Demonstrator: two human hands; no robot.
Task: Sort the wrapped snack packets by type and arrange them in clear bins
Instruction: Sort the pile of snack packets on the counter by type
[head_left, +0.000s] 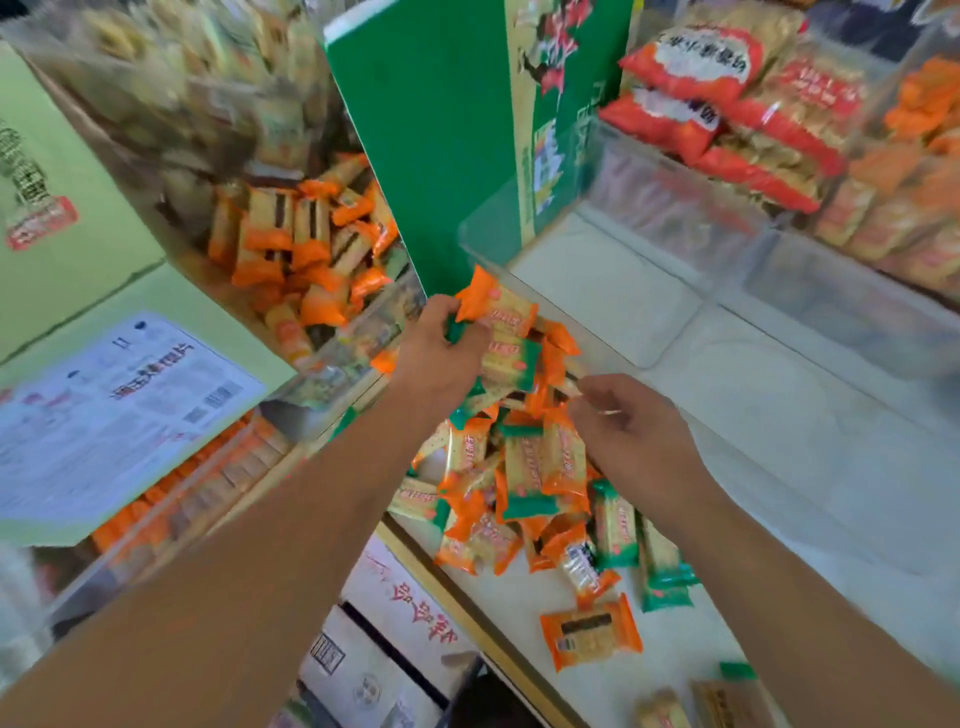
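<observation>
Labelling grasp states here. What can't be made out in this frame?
1. Head view: count of gripped packets in left hand; its fingers cover them.
2. Head view: whether right hand pinches anything; its knuckles hide the fingertips.
3. Head view: top-left bin contents; motion blur.
4. Head view: tan packet cut by bottom edge.

The setup was a white counter (779, 415) with a tan strip (467, 613) along its front edge, lit bright and even with no hard shadows. A tall green cardboard box (441, 130) stood upright at the back middle, with a printed panel on its right side. Off to the left was a pale green carton (78, 156), a white shipping label (119, 405) stuck on its nearer flap. Below the counter edge sat white cartons (395, 587) with red characters on top. Back right, big red-and-white bags (691, 67) were piled up. The edges of the shot were pretty blurred.
</observation>
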